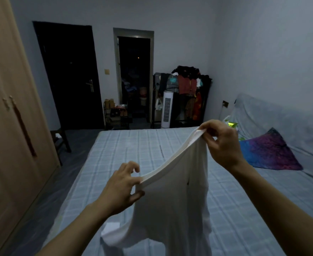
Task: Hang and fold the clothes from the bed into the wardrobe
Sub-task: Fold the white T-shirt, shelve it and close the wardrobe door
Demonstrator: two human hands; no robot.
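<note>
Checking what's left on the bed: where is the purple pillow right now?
In the head view, the purple pillow lies at the right side of the bed, just beyond the right hand.

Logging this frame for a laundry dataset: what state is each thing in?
White garment: held up above the bed, hanging unfolded.
Left hand: pinches its ribbed edge.
Right hand: pinches that edge higher up.
Wardrobe: doors closed.
Dark door: closed.
Doorway: open, dark inside.
</note>
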